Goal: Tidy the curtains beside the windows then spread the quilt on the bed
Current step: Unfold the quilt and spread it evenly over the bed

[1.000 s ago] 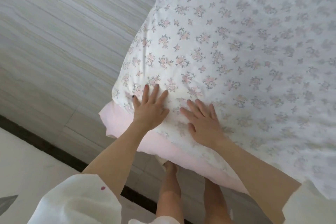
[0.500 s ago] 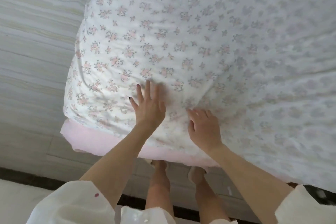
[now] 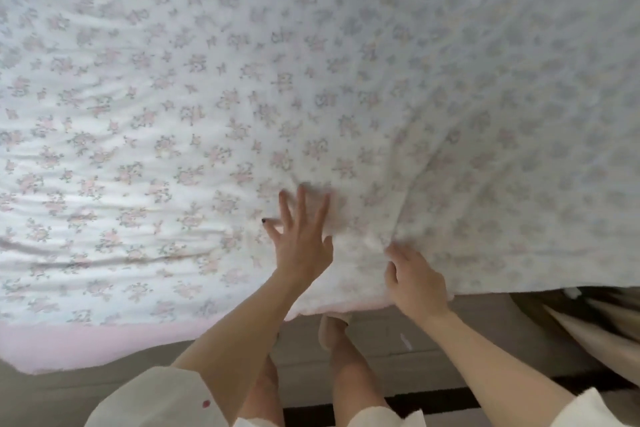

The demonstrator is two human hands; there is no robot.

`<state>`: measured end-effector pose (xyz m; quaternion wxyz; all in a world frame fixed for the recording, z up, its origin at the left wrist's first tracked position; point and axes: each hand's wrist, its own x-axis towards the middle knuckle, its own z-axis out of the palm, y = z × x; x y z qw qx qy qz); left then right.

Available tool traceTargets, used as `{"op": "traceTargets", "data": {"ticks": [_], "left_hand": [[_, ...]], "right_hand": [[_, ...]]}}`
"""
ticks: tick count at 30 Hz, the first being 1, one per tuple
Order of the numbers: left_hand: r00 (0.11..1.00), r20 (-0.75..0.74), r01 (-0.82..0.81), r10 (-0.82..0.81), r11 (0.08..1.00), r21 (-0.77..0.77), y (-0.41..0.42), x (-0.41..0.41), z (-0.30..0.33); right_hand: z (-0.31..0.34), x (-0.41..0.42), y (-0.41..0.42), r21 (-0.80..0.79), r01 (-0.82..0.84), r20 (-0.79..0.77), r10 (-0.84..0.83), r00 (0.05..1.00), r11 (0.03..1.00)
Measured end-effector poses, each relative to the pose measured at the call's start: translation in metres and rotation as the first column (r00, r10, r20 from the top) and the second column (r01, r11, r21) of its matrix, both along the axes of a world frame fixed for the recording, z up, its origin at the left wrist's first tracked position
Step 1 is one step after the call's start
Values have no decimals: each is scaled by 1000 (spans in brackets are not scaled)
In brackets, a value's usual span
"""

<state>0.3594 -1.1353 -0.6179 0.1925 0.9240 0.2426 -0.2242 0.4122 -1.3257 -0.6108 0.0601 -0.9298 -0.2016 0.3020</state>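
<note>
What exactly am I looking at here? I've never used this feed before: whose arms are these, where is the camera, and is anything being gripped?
There is no machine: these are a person's two bare arms, seen from one wide-angle camera worn on the head and looking down. The big white cloth with small pink flowers is the quilt, lying over the bed; a pink edge shows along its near side. The left hand lies flat on it with fingers spread, in no grip. The right hand is at the quilt's near edge with fingers curled into a fold; whether it has pinched the cloth is unclear. Below are the person's legs and the floor. Beige fabric at far right may be a curtain.
</note>
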Motion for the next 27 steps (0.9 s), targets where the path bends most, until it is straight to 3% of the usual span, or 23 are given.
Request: {"op": "traceTargets", "data": {"ticks": [3,5,8,10,13,15,18,22,25,27], "left_hand": [[991,76,109,-109,994,4,-31,50,9],[982,65,179,-180,984,12,-43,78,8],[958,-112,261,-264,964,-39,-48,92,-2],[904,-243,329,-351,935,-130,-64,92,-7],[848,-306,370,-433,897,-243,-89,91,-3],[880,-257,359,-400,913,-192,-97,91,3],[926,-60,373,-374,928,-20,-106,108,12],[907,51,418,-418,909,12,-122,157,14],[881,46,467,-471,881,73,-130,192,4],[884,-45,467,-465,881,71,-155,207,-10]], "right_hand": [[5,43,-16,137,5,205,-34,978,991],[2,73,-33,127,-21,225,-8,974,992],[-13,91,-61,-23,-14,-43,13,999,1000],[-23,86,-89,-93,36,-226,-57,972,995],[-25,64,-117,-103,191,-330,-215,919,976],[-18,58,-118,-96,264,-356,-280,891,960],[0,69,-114,-51,382,-193,-384,903,923],[9,106,-117,42,386,54,-388,920,922],[-4,135,-130,19,313,50,-314,948,950],[-21,155,-162,-12,271,-26,-272,962,962]]}}
